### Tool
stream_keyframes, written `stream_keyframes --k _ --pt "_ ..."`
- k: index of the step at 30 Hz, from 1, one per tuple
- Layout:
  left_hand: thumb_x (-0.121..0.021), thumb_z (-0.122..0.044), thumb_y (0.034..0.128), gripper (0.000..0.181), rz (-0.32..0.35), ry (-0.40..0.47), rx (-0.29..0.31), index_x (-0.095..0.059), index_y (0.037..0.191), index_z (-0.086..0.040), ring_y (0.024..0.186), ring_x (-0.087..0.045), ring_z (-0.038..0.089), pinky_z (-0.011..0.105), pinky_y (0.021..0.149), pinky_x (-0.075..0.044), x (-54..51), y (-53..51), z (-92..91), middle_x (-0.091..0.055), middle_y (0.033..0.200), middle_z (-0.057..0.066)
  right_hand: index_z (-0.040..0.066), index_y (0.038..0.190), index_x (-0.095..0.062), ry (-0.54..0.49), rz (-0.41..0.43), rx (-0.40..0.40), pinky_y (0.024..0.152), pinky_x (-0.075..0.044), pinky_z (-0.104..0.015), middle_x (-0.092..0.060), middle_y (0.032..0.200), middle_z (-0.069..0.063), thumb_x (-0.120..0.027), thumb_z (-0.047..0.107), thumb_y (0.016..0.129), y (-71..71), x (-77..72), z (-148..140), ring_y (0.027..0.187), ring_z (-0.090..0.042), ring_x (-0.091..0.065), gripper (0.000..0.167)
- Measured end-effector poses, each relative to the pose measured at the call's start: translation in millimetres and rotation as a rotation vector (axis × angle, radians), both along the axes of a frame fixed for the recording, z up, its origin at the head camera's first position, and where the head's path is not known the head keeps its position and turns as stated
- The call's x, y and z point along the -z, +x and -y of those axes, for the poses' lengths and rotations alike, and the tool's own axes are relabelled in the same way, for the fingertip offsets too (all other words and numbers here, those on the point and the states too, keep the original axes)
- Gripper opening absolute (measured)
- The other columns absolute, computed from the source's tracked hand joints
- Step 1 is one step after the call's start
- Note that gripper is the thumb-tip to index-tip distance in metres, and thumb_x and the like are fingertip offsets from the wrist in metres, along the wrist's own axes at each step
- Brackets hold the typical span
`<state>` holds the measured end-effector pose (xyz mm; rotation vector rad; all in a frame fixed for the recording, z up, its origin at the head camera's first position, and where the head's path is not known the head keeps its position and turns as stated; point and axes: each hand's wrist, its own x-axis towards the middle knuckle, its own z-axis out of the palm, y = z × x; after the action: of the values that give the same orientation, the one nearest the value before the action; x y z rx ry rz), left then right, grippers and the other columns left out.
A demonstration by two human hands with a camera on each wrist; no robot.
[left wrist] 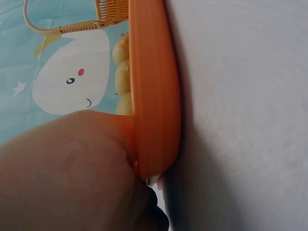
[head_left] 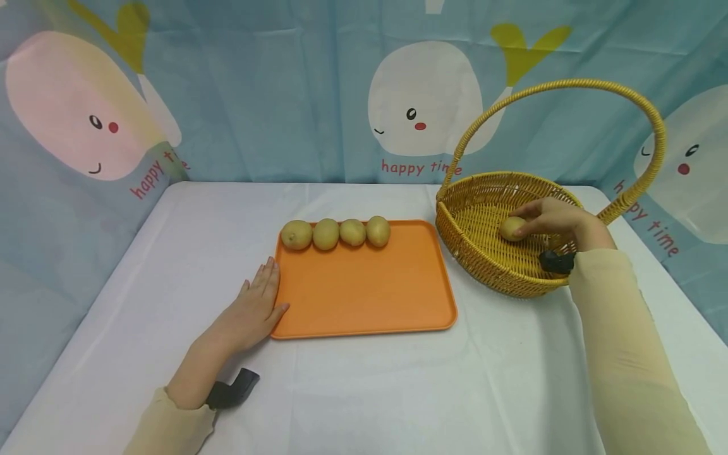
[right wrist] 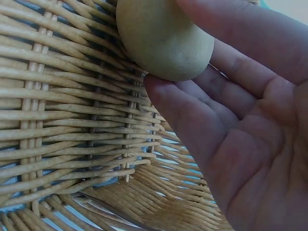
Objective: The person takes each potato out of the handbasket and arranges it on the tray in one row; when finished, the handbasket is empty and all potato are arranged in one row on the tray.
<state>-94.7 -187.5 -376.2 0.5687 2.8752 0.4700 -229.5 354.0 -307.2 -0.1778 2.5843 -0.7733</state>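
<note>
My right hand (head_left: 548, 218) reaches into the yellow wicker basket (head_left: 489, 278) and pinches a small potato (head_left: 511, 229) between thumb and fingers. In the right wrist view, this potato (right wrist: 163, 43) is smooth and pale yellow, with the woven basket wall (right wrist: 57, 106) beside it. Along the left edge of the orange tray (head_left: 364, 291) lies my left hand (head_left: 250, 316), fingers straight and thumb over the rim. Several potatoes (head_left: 326, 234) sit in a row at the tray's back left. The left wrist view shows the tray's outer side (left wrist: 154, 86) close against that hand.
The basket's tall arched handle (head_left: 591, 84) rises over my right forearm. A white cloth (head_left: 352, 392) covers the table, and a blue curtain (head_left: 273, 95) with printed whales hangs behind it. Black straps with cameras (head_left: 233, 388) sit on both wrists.
</note>
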Motion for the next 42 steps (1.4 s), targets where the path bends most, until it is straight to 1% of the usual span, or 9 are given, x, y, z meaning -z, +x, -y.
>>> stream_keyframes --k 5,10,12,19,24,28,31,39,42 --pt "-0.048 -0.024 0.0984 0.071 -0.011 0.002 0.005 -0.010 0.144 0.015 0.139 -0.008 0.046 0.063 0.106 -0.014 -0.1 0.9 0.2 -0.003 0.152 0.030 -0.006 0.130 -0.052 0.011 -0.019 -0.005 0.081 -0.045 -0.032 -0.058 0.122 -0.021 -0.075 0.025 0.082 -1.0 1.7 0.4 0.099 -0.019 -0.054 0.062" --pt "-0.048 -0.023 0.0984 0.071 -0.016 0.000 0.004 -0.010 0.144 0.015 0.138 -0.009 0.046 0.063 0.106 -0.014 -1.3 2.0 -0.1 -0.005 0.152 0.031 -0.006 0.126 -0.056 0.021 -0.036 -0.035 0.084 -0.046 -0.039 -0.059 0.121 -0.021 -0.077 0.025 0.080 -0.4 1.3 2.8 0.106 -0.029 -0.055 0.059" --pt "-0.048 -0.023 0.0984 0.070 -0.013 0.002 0.003 -0.011 0.144 0.015 0.138 -0.009 0.046 0.063 0.106 -0.014 -2.0 2.4 -0.5 -0.005 0.152 0.031 -0.006 0.125 -0.057 0.015 -0.029 -0.040 0.084 -0.047 -0.039 -0.060 0.121 -0.020 -0.077 0.025 0.079 0.0 0.6 3.8 0.106 -0.030 -0.056 0.059" --pt "-0.048 -0.023 0.0987 0.071 -0.001 0.011 0.006 -0.010 0.144 0.015 0.138 -0.009 0.046 0.063 0.106 -0.014 -4.0 3.0 -1.3 -0.004 0.152 0.031 -0.005 0.125 -0.058 -0.027 -0.046 -0.047 0.080 -0.047 -0.028 -0.064 0.115 -0.017 -0.079 0.020 0.077 1.5 -6.3 11.0 0.098 -0.020 -0.059 0.058" --pt "-0.047 -0.024 0.0988 0.071 -0.006 0.007 0.008 -0.010 0.144 0.015 0.138 -0.009 0.046 0.063 0.106 -0.014 -3.4 2.1 -1.0 -0.004 0.152 0.031 -0.004 0.125 -0.058 -0.064 -0.094 -0.061 0.081 -0.048 -0.030 -0.062 0.119 -0.018 -0.078 0.018 0.078 5.7 -14.6 20.4 0.100 -0.021 -0.058 0.056" --pt "-0.048 -0.024 0.0987 0.071 -0.004 0.003 0.005 -0.010 0.144 0.015 0.139 -0.008 0.046 0.063 0.106 -0.014 -4.1 2.0 -1.1 -0.004 0.152 0.031 0.000 0.124 -0.061 -0.043 -0.160 -0.070 0.079 -0.046 -0.023 -0.061 0.120 -0.016 -0.080 0.021 0.077 8.1 -24.0 27.4 0.101 -0.015 -0.056 0.055" --pt "-0.048 -0.024 0.0987 0.071 -0.006 -0.001 0.004 -0.010 0.144 0.015 0.139 -0.009 0.046 0.063 0.106 -0.014 -4.4 2.1 -1.5 -0.004 0.152 0.031 0.004 0.125 -0.062 -0.018 -0.200 -0.079 0.080 -0.043 -0.021 -0.060 0.124 -0.014 -0.080 0.024 0.076 11.8 -31.5 32.6 0.105 -0.016 -0.053 0.056" --pt "-0.048 -0.024 0.0986 0.071 -0.009 0.000 0.002 -0.010 0.144 0.015 0.139 -0.009 0.046 0.062 0.106 -0.014 -5.2 2.6 -2.1 -0.005 0.152 0.031 0.009 0.122 -0.065 -0.070 -0.272 -0.115 0.074 -0.046 -0.020 -0.063 0.119 -0.009 -0.081 0.020 0.075 27.1 -50.5 52.1 0.093 -0.007 -0.057 0.052" --pt "-0.048 -0.024 0.0987 0.071 -0.006 0.002 0.002 -0.010 0.144 0.015 0.139 -0.009 0.046 0.062 0.106 -0.014 -4.7 2.3 -2.1 -0.005 0.152 0.031 0.011 0.122 -0.065 -0.095 -0.281 -0.126 0.073 -0.048 -0.020 -0.063 0.119 -0.008 -0.082 0.018 0.074 32.4 -55.8 61.5 0.091 -0.008 -0.059 0.051"
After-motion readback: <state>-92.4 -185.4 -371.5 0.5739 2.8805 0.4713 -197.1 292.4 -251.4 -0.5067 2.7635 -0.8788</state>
